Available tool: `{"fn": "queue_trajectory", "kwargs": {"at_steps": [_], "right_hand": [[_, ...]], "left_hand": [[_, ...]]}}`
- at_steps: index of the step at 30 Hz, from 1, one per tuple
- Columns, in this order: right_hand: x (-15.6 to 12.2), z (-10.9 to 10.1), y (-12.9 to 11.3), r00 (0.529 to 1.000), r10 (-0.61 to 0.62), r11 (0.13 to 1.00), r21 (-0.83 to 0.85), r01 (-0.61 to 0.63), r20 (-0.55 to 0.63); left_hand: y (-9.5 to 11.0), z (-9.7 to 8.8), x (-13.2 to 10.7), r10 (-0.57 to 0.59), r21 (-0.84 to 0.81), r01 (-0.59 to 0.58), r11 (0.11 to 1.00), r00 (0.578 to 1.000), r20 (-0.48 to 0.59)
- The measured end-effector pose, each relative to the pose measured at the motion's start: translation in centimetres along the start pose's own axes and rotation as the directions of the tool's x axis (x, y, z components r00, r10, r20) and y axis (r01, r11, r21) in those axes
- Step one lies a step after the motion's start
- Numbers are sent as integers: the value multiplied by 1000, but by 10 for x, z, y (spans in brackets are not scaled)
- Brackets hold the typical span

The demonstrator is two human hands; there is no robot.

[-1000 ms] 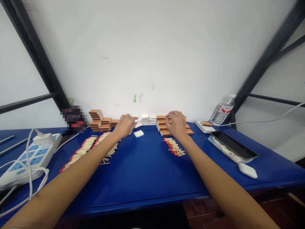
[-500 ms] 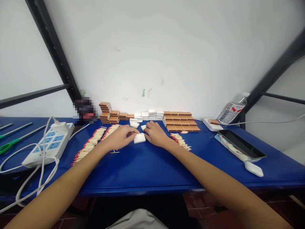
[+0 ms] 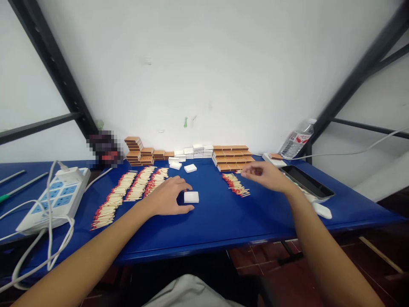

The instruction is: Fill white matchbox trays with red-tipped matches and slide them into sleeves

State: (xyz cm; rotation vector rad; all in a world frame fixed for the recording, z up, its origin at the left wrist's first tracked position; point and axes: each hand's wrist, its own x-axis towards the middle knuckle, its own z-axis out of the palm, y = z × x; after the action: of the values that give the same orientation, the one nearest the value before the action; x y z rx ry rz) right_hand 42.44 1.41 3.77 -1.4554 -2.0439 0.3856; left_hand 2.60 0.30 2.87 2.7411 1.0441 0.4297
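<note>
My left hand (image 3: 168,198) rests on the blue table (image 3: 211,221), its thumb and fingers curled around a small white matchbox tray (image 3: 191,196) that lies flat. My right hand (image 3: 265,175) hovers just right of a small pile of red-tipped matches (image 3: 235,186), fingers loosely bent; whether it holds anything is unclear. Rows of matches (image 3: 131,189) lie spread to the left. Along the wall stand brown matchbox sleeves (image 3: 232,157), white trays (image 3: 198,151) and more brown sleeves (image 3: 139,155). Two loose white trays (image 3: 190,168) lie in front of them.
A white power strip (image 3: 54,197) with cables sits at the left. At the right are a phone (image 3: 306,181), a white object (image 3: 322,210), a water bottle (image 3: 295,143) and a white block (image 3: 274,159). Black shelf struts (image 3: 51,68) frame both sides.
My right hand left the white tray and swung right, past the small match pile. My left hand stayed with the tray, which now lies nearer to me.
</note>
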Motion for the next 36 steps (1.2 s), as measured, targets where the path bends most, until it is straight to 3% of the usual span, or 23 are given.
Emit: {"fn": "queue_trajectory", "kwargs": {"at_steps": [2, 4, 7, 10, 17, 22, 29, 36], "right_hand": [[-21, -1, 17, 998, 40, 999, 14, -41, 39], [-29, 3, 33, 997, 78, 997, -8, -78, -8], [-19, 13, 53, 994, 77, 994, -66, -82, -75], [1, 24, 64, 998, 4, 989, -150, -12, -56], [15, 37, 66, 998, 1, 968, -251, -16, -58], [16, 37, 72, 997, -49, 982, -187, 37, -62], [17, 36, 82, 998, -1, 998, -70, -4, -65], [24, 26, 76, 986, 95, 995, -50, -89, 137]], "left_hand": [[0, 0, 1, -8, 9, 8, 1000, 1000, -12], [-1, 2, 1, 1, 11, -1, 1000, 1000, -13], [-2, 6, 3, 20, 0, -20, 1000, 1000, -18], [-2, 9, 3, 23, -22, -23, 999, 999, -29], [-5, 7, 4, -6, -30, 5, 1000, 999, -45], [-7, 5, 4, -28, -38, 27, 999, 999, -36], [-6, 4, 4, -27, -22, 26, 999, 1000, -9], [-7, 6, 5, -18, -11, 18, 1000, 1000, -24]]}}
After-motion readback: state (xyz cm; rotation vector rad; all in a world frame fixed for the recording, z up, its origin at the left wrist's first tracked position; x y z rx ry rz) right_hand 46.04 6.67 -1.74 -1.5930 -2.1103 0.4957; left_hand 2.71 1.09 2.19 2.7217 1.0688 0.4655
